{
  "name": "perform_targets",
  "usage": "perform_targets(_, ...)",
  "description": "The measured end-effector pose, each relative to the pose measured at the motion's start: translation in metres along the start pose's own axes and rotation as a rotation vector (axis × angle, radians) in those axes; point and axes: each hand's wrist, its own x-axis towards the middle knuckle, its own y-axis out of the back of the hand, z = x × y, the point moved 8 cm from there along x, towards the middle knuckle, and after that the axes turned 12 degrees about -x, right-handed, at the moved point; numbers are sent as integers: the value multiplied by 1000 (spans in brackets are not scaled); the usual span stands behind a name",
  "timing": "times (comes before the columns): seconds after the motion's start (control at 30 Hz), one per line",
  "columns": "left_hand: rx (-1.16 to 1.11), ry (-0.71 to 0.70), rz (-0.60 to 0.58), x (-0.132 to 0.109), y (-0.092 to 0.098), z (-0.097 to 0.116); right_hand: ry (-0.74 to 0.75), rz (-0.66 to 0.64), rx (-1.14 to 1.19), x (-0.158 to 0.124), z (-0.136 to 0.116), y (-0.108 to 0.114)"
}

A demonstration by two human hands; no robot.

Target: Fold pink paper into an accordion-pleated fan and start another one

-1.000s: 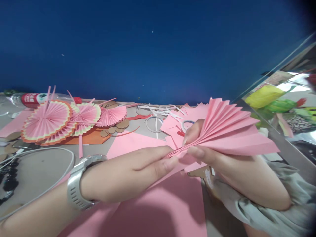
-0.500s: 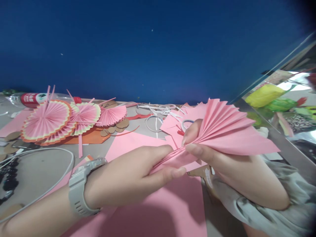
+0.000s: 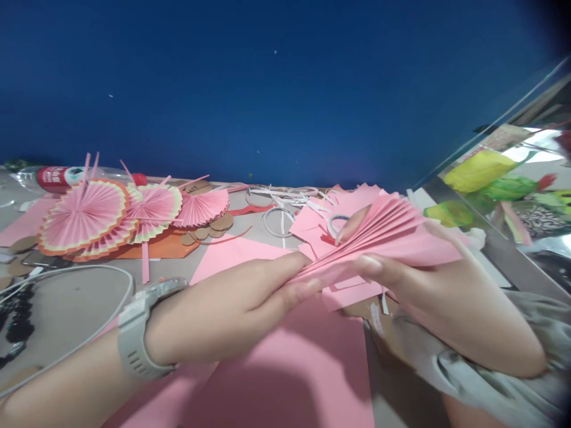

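A pleated pink paper fan is held above the table between both hands. My left hand, with a grey watch on its wrist, pinches the narrow gathered end of the pleats. My right hand grips the spread part, thumb under and a finger on top. A flat pink paper sheet lies on the table below the hands.
Finished pink fans with yellow and orange rims lie at the back left on orange paper. Tape rings, paper strips, brown card discs and a bottle sit along the blue wall. A white cable curves at left.
The fan has tilted flatter and lower, its pleats drawn closer together. My right hand shifted slightly right; my left hand keeps pinching the narrow end.
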Motion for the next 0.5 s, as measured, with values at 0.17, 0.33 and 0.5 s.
perform_targets(0.17,-18,58,-134,-3,1,-5,231,21,-6,5,-20,2)
perform_targets(0.33,33,90,-62,-1,-1,-14,281,-67,-68,4,-30,-20)
perform_targets(0.5,55,70,68,2,-2,-15,191,-106,36,6,-20,-30)
